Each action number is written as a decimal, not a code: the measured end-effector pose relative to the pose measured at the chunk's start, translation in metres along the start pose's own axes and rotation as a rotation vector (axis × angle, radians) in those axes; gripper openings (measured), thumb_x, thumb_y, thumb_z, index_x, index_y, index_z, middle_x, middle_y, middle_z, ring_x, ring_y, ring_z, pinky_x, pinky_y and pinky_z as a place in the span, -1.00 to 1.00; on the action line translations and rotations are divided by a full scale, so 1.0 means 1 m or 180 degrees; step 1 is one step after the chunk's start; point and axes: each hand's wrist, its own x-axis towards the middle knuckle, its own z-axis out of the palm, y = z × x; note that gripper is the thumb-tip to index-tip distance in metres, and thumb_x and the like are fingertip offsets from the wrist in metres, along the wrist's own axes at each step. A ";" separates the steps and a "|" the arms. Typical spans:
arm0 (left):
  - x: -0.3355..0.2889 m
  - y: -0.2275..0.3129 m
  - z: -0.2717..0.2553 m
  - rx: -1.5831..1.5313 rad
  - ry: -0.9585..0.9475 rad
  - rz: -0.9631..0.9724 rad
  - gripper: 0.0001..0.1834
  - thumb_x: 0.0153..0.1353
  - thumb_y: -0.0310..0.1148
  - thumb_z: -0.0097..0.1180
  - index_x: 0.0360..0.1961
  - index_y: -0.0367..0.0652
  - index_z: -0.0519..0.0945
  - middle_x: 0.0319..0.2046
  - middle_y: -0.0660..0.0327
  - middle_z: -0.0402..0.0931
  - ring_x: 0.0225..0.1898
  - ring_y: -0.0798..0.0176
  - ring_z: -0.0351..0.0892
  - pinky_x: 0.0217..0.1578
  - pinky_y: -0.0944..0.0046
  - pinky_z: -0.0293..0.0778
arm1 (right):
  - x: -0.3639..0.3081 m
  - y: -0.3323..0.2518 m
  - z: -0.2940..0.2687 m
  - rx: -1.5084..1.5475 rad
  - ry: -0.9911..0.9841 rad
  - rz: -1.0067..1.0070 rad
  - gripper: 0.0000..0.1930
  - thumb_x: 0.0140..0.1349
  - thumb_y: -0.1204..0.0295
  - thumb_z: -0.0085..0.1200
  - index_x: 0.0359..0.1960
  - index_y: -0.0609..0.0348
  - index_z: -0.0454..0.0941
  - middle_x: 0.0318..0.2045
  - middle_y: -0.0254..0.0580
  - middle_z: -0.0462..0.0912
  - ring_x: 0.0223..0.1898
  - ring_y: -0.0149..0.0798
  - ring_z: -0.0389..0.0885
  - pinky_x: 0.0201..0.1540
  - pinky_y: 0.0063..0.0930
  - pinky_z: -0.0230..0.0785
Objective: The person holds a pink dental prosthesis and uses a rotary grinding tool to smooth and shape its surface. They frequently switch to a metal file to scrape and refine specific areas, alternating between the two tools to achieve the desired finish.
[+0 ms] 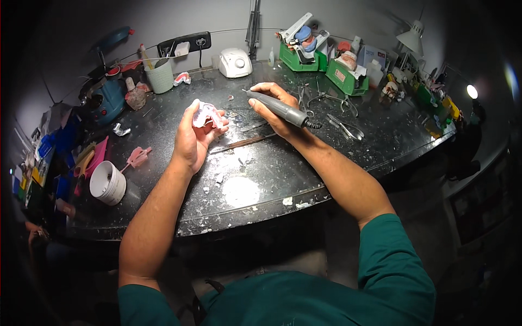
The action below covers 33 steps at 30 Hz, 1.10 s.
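Observation:
My left hand (190, 142) is closed around a pink-and-white dental piece (206, 115), which looks like a denture or dental cast. Thumb and fingers grip its sides, and part of it is hidden by them. A dark grey rotary handpiece (280, 110) with a coiled cord at its rear lies in my right hand (284, 129), pinched between thumb and fingers. Its thin tip points left toward the dental piece, with a gap between the two. Below the hands, a long brown-handled tool (247, 143) and a thin metal blade (254, 126) lie on the bench.
The dark bench top (261, 174) carries white scraps. A white tub (107, 183) and a pink dental piece (139, 157) are at left. Toward the back stand a ribbed cup (160, 77), a white control box (235, 63) and green bins (343, 79). Pliers (346, 128) lie at right.

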 end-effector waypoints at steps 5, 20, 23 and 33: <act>0.001 0.000 -0.001 0.0028 0.0057 0.0023 -0.48 0.43 0.03 -0.02 -0.03 -0.30 0.53 -0.11 -0.09 0.62 -0.12 0.03 0.67 -0.04 0.09 0.59 | 0.000 0.000 -0.003 -0.0130 -0.0069 -0.0045 -0.71 0.24 0.36 0.29 -0.06 0.21 0.61 -0.29 -0.24 0.70 -0.28 -0.46 0.66 -0.18 -0.53 0.51; 0.002 -0.001 -0.002 0.0082 0.0081 0.0030 -0.45 0.42 0.06 -0.03 -0.07 -0.33 0.51 -0.15 -0.09 0.61 -0.21 0.07 0.67 -0.19 0.19 0.61 | 0.000 0.005 -0.002 -0.0061 -0.0139 -0.0011 -0.72 0.25 0.35 0.28 -0.07 0.19 0.62 -0.27 -0.23 0.72 -0.27 -0.43 0.68 -0.17 -0.51 0.53; -0.002 -0.002 -0.002 0.0163 0.0148 0.0013 -0.46 0.42 0.05 -0.03 -0.07 -0.33 0.52 -0.15 -0.10 0.62 -0.22 0.07 0.68 -0.20 0.19 0.62 | 0.001 0.000 -0.002 -0.0040 -0.0176 -0.0002 -0.73 0.25 0.36 0.29 -0.07 0.20 0.62 -0.27 -0.23 0.72 -0.26 -0.45 0.67 -0.16 -0.52 0.52; -0.001 -0.002 0.002 0.0166 0.0256 0.0015 -0.47 0.40 0.05 0.00 -0.05 -0.30 0.53 -0.15 -0.09 0.63 -0.17 0.06 0.69 -0.15 0.16 0.61 | -0.003 -0.001 0.000 -0.0026 -0.0224 0.0085 -0.73 0.25 0.38 0.29 -0.07 0.21 0.63 -0.28 -0.25 0.71 -0.26 -0.48 0.65 -0.16 -0.55 0.51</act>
